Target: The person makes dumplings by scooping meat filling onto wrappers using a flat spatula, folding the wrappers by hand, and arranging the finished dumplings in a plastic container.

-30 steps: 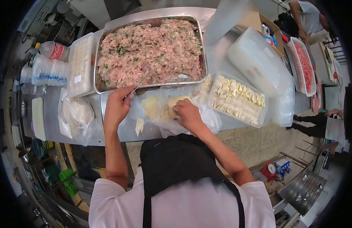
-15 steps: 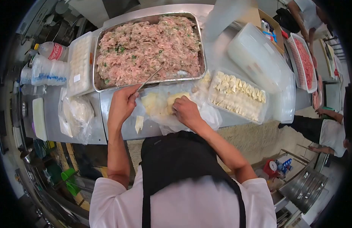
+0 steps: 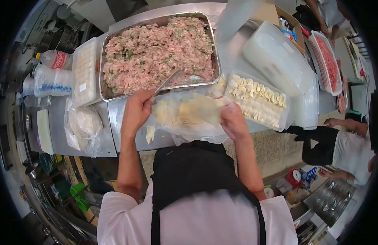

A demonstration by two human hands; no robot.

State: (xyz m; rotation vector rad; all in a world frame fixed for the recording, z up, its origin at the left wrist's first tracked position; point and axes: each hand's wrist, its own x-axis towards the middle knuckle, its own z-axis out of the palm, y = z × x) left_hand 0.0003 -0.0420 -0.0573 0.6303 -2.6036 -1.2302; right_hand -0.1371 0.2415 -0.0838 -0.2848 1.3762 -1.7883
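Note:
My left hand (image 3: 139, 107) is closed on a thin metal spatula (image 3: 167, 81), whose blade points toward the meat mixture (image 3: 160, 53) in a large metal tray (image 3: 100, 77). Near the open container, my right hand (image 3: 234, 119) is closed and blurred, and what it holds, if anything, I cannot make out. Pale yellow wrappers (image 3: 192, 111) lie between my hands on crumpled clear plastic (image 3: 197, 134). A loose wrapper strip (image 3: 150, 134) rests on the metal table below my left hand. Rows of folded dumplings (image 3: 258, 93) fill the container at my right.
Large translucent containers (image 3: 274, 61) stand at the right, beyond them a white basket (image 3: 335, 77) of red meat. A lidded box (image 3: 85, 73), a bottle (image 3: 56, 60) and a plastic bag (image 3: 85, 122) are at the left. Two other people (image 3: 352, 151) (image 3: 329, 14) appear at the right.
My right hand has moved right, away from the wrappers toward the dumpling container. My left hand has shifted slightly right with the spatula. The person at the lower right has moved closer.

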